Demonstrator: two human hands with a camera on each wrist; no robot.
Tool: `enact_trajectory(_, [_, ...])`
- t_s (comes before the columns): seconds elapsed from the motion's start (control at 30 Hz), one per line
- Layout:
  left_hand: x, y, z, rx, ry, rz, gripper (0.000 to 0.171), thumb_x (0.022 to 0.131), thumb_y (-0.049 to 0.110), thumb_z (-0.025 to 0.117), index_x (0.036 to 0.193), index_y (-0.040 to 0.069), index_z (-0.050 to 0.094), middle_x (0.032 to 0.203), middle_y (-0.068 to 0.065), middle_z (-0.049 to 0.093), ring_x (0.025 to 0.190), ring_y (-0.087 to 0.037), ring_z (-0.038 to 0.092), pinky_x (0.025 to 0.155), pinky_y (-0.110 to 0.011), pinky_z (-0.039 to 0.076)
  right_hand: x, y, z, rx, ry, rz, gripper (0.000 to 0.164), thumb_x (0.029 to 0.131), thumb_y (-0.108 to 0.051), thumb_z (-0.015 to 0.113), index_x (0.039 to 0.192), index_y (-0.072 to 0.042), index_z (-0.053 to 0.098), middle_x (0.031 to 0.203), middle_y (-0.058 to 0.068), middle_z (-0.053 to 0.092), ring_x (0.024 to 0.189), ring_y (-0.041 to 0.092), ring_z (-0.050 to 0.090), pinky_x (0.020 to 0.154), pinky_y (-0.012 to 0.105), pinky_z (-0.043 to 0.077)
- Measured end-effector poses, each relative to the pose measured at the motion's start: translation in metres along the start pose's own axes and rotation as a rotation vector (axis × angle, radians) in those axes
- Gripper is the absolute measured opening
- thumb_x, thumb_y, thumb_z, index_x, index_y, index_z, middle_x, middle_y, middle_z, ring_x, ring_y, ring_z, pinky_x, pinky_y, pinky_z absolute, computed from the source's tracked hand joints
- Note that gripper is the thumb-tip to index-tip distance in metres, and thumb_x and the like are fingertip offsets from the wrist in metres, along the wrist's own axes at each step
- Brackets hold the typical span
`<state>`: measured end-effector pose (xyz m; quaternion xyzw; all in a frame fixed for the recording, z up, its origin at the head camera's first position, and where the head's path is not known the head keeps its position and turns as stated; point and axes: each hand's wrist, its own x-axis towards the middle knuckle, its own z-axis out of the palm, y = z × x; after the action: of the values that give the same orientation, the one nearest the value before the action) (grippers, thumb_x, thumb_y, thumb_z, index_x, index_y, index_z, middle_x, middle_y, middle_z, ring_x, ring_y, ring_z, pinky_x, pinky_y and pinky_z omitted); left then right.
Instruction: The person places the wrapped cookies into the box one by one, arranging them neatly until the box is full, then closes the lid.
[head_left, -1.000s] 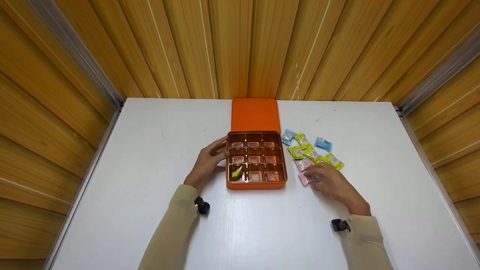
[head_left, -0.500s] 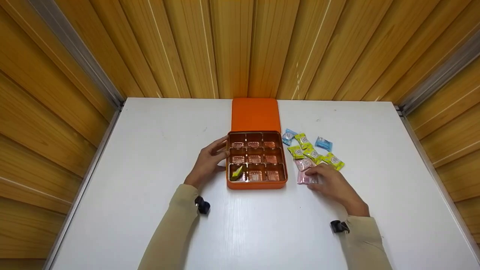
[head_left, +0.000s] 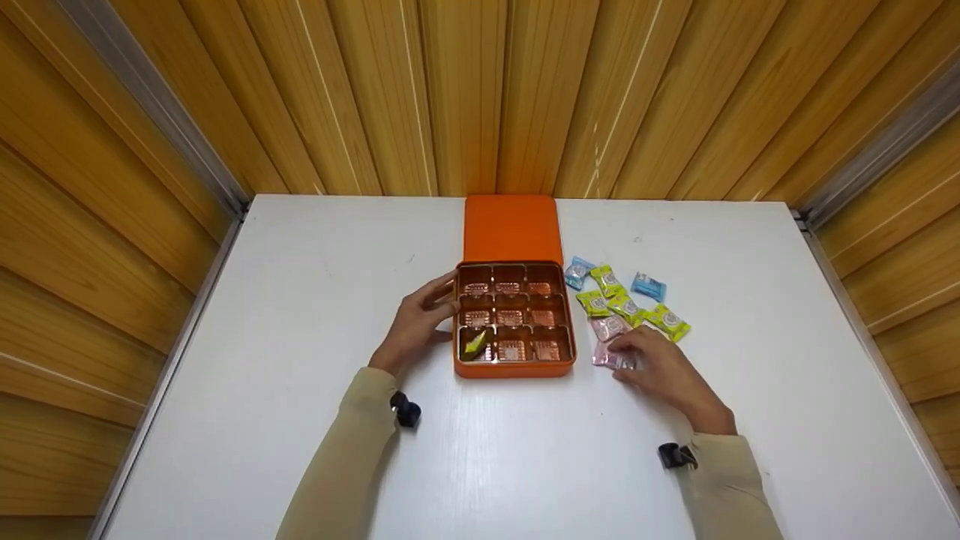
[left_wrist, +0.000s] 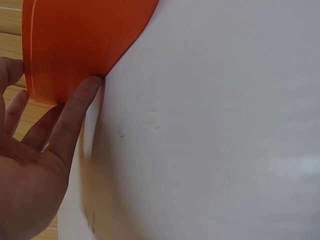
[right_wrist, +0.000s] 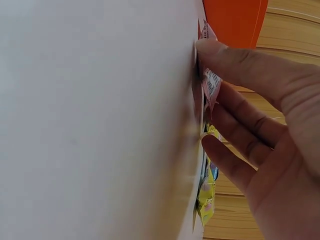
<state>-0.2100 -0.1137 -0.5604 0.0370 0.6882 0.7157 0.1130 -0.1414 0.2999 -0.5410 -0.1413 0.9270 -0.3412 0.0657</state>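
An orange tin (head_left: 514, 370) with a tray of square compartments stands mid-table, its lid (head_left: 513, 229) laid back behind it. In the front left compartment sits one yellow-green wrapped candy (head_left: 475, 343). My left hand (head_left: 412, 322) rests against the tin's left side; in the left wrist view its fairly straight fingers (left_wrist: 75, 117) touch the orange wall. To the right of the tin, my right hand (head_left: 664, 367) pinches a pink wrapped candy (right_wrist: 212, 85) at the table surface, thumb on one side and fingers on the other. Another pink candy (head_left: 609, 328) lies just beyond it.
Several yellow-green candies (head_left: 622, 307) lie loosely grouped right of the tin. Two blue candies, one near the lid (head_left: 577, 272) and one farther right (head_left: 648, 286), lie behind them. Wood-patterned walls (head_left: 495, 97) border the white table (head_left: 330, 247).
The right hand's thumb and fingers have spread slightly around the pink candy, which now lies flatter and shows more. The left hand and the tin have stayed in place.
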Motion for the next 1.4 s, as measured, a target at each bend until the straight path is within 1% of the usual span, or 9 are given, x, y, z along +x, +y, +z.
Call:
enact_trajectory(0.13, [0.0004, -0.0003, -0.0003, -0.002, -0.005, 0.006, 0.060, 0.103, 0.009, 0.069, 0.159, 0.021, 0.053, 0.157, -0.013, 0.053, 0.132, -0.037, 0.061, 0.078, -0.051, 0.065, -0.0006, -0.0005, 0.0017, 0.006, 0.010, 0.001, 0.037, 0.085, 0.000, 0.088, 0.118, -0.009, 0.074, 0.120, 0.005, 0.066, 0.114, 0.028, 0.060, 0.103, 0.051, 0.049])
enact_trajectory(0.3, [0.0004, -0.0003, -0.0005, 0.015, -0.011, 0.012, 0.060, 0.103, 0.009, 0.069, 0.160, 0.021, 0.052, 0.158, -0.013, 0.053, 0.134, -0.037, 0.060, 0.077, -0.051, 0.065, -0.0023, -0.0003, 0.0036, -0.020, 0.032, -0.021, 0.037, 0.086, 0.002, 0.085, 0.119, -0.009, 0.073, 0.118, 0.005, 0.066, 0.112, 0.027, 0.060, 0.101, 0.051, 0.051])
enact_trajectory(0.53, [-0.0003, 0.0005, -0.0007, 0.021, -0.016, 0.023, 0.061, 0.103, 0.008, 0.069, 0.160, 0.019, 0.052, 0.158, -0.015, 0.052, 0.135, -0.040, 0.058, 0.077, -0.051, 0.065, -0.0024, 0.0000, 0.0023, -0.025, 0.009, -0.017, 0.037, 0.089, 0.000, 0.081, 0.124, -0.008, 0.071, 0.119, 0.005, 0.066, 0.112, 0.027, 0.060, 0.104, 0.052, 0.050])
enact_trajectory(0.73, [0.0003, -0.0001, -0.0004, 0.029, -0.007, 0.016, 0.060, 0.103, 0.008, 0.068, 0.159, 0.021, 0.053, 0.157, -0.013, 0.053, 0.133, -0.038, 0.060, 0.077, -0.050, 0.065, -0.0029, -0.0012, 0.0009, -0.015, -0.002, -0.012, 0.037, 0.090, 0.000, 0.079, 0.125, -0.009, 0.072, 0.122, 0.006, 0.067, 0.117, 0.030, 0.060, 0.109, 0.055, 0.047])
enact_trajectory(0.9, [0.0000, -0.0001, 0.0003, 0.025, -0.002, 0.005, 0.060, 0.103, 0.009, 0.069, 0.159, 0.023, 0.053, 0.158, -0.012, 0.053, 0.133, -0.038, 0.060, 0.078, -0.050, 0.065, -0.0027, -0.0009, 0.0008, -0.032, -0.007, 0.003, 0.038, 0.091, -0.001, 0.079, 0.127, -0.010, 0.072, 0.127, 0.008, 0.067, 0.125, 0.035, 0.059, 0.112, 0.058, 0.044])
enact_trajectory(1.0, [-0.0003, 0.0004, 0.0008, 0.032, 0.002, -0.001, 0.060, 0.103, 0.010, 0.069, 0.159, 0.024, 0.053, 0.158, -0.011, 0.053, 0.133, -0.037, 0.060, 0.078, -0.050, 0.065, -0.0025, -0.0010, 0.0005, -0.039, -0.011, 0.008, 0.039, 0.091, -0.002, 0.078, 0.129, -0.010, 0.072, 0.129, 0.010, 0.068, 0.127, 0.036, 0.059, 0.113, 0.059, 0.044])
enact_trajectory(1.13, [-0.0003, 0.0004, 0.0005, 0.041, 0.007, -0.002, 0.060, 0.103, 0.012, 0.069, 0.159, 0.025, 0.053, 0.158, -0.010, 0.053, 0.134, -0.037, 0.060, 0.078, -0.049, 0.065, -0.0019, -0.0013, 0.0001, -0.055, 0.000, -0.023, 0.038, 0.092, 0.000, 0.076, 0.130, -0.008, 0.073, 0.129, 0.012, 0.070, 0.120, 0.034, 0.064, 0.108, 0.057, 0.049])
enact_trajectory(1.23, [0.0000, -0.0001, 0.0002, 0.034, 0.003, -0.006, 0.060, 0.103, 0.012, 0.069, 0.159, 0.026, 0.053, 0.158, -0.010, 0.053, 0.134, -0.036, 0.060, 0.077, -0.049, 0.065, -0.0016, 0.0000, 0.0005, -0.062, 0.017, -0.044, 0.037, 0.092, 0.003, 0.074, 0.127, -0.007, 0.075, 0.126, 0.011, 0.072, 0.114, 0.030, 0.066, 0.103, 0.055, 0.053])
enact_trajectory(1.4, [0.0003, -0.0004, 0.0004, 0.031, 0.006, -0.017, 0.060, 0.102, 0.013, 0.070, 0.158, 0.027, 0.054, 0.156, -0.008, 0.054, 0.132, -0.034, 0.062, 0.076, -0.049, 0.066, -0.0008, 0.0016, 0.0020, -0.038, 0.033, -0.033, 0.032, 0.091, 0.002, 0.076, 0.122, -0.007, 0.076, 0.121, 0.008, 0.072, 0.108, 0.027, 0.065, 0.098, 0.051, 0.055])
